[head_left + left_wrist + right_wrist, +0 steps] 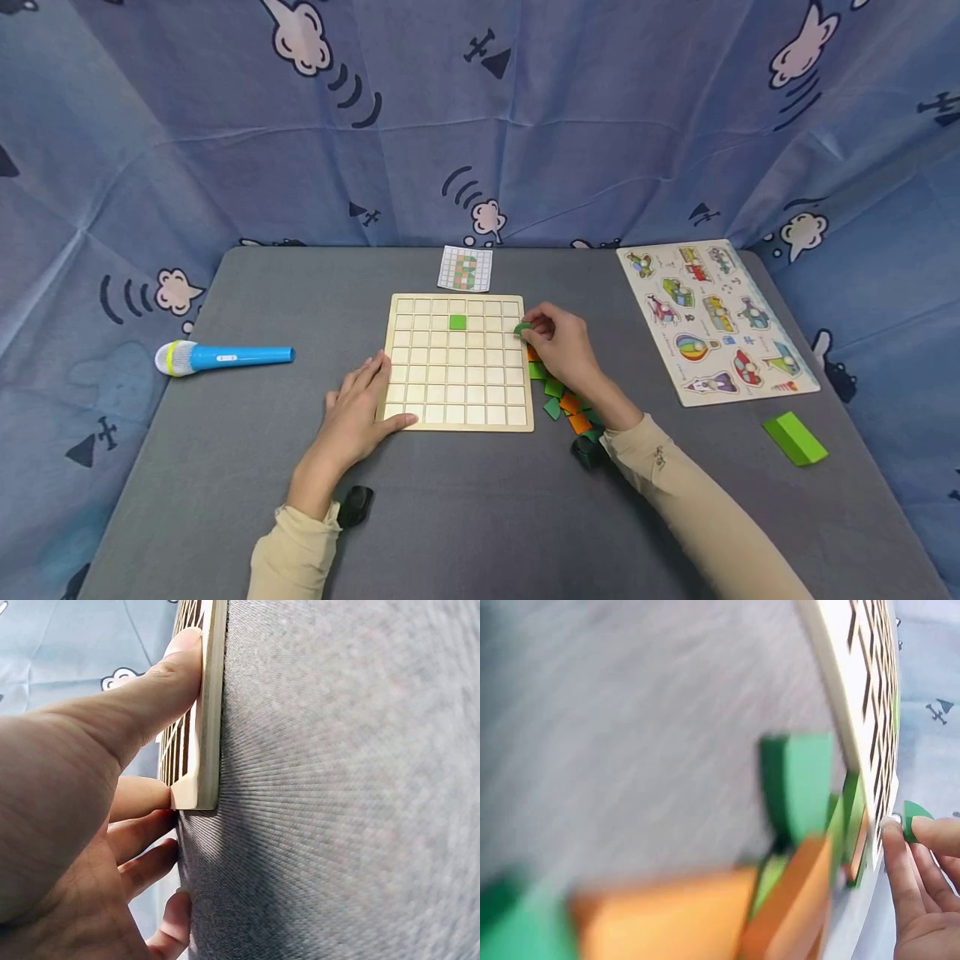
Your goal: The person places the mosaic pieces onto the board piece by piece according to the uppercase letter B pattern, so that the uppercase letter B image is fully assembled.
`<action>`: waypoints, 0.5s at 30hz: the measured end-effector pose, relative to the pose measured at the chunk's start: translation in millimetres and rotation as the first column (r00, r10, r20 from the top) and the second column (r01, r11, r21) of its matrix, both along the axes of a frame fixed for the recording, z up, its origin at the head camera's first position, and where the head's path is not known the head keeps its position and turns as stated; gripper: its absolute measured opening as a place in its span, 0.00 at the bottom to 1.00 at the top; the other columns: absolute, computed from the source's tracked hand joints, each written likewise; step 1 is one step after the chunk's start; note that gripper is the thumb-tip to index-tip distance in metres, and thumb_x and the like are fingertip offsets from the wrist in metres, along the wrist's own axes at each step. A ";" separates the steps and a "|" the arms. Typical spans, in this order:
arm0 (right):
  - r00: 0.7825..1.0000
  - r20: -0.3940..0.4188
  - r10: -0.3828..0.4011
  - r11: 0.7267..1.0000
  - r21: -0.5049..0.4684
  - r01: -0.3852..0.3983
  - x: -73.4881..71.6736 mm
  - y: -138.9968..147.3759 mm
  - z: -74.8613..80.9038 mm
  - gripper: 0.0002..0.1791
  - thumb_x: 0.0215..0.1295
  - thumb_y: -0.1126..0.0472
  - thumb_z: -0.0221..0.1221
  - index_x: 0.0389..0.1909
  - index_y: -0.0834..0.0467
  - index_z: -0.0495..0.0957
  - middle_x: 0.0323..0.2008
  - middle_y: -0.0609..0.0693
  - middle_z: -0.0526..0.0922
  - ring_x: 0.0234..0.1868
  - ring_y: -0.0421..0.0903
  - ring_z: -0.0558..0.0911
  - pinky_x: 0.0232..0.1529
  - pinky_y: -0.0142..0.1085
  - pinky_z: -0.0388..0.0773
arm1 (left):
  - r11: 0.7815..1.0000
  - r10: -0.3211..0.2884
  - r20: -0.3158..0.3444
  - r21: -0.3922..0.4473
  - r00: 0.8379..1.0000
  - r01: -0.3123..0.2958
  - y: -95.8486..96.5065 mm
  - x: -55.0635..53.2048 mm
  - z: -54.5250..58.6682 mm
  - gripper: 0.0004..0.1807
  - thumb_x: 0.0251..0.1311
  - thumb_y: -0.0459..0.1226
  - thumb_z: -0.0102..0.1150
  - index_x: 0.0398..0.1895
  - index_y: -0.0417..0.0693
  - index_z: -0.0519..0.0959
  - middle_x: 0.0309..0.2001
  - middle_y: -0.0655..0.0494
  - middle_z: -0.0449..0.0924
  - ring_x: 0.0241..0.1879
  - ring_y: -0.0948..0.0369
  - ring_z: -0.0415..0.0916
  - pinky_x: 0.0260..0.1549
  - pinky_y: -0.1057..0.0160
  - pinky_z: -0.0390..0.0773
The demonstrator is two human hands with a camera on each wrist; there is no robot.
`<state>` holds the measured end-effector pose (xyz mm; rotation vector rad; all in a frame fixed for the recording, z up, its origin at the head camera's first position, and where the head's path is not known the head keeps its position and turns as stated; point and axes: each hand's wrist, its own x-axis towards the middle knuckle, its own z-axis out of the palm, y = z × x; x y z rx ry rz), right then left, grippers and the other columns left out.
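Observation:
A pale wooden grid board (426, 367) lies on the table, with one light green square (457, 322) in a cell of an upper row. My left hand (358, 414) rests at the board's near left corner, thumb on its front rim and fingers spread along the left side. Between thumb and fingertips, my right hand (564, 343) pinches a dark green piece with a curved edge (917, 817), just over the board's right rim. Beneath that hand and wrist, orange pieces (571, 403) and green pieces (553, 387) lie loosely heaped, some of them hidden.
Behind the board lies a small printed grid card (465, 268). At the left is a blue toy microphone (242, 356). A picture puzzle board (712, 321) and a green block (796, 438) lie on the right. Patterned blue cloth (420, 125) hangs around the table.

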<state>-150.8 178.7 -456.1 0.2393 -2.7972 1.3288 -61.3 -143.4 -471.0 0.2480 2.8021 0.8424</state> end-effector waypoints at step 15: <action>0.997 0.016 0.080 0.997 -0.016 -0.079 -9.1 -37.4 -1.5 0.11 0.73 0.70 0.64 0.54 0.62 0.86 0.43 0.58 0.86 0.42 0.52 0.84 0.47 0.43 0.81 | 1.000 -0.002 -0.009 0.001 1.000 0.002 -0.4 0.5 -0.8 0.55 0.66 0.52 0.72 0.85 0.41 0.52 0.87 0.43 0.47 0.85 0.41 0.46 0.64 0.32 0.57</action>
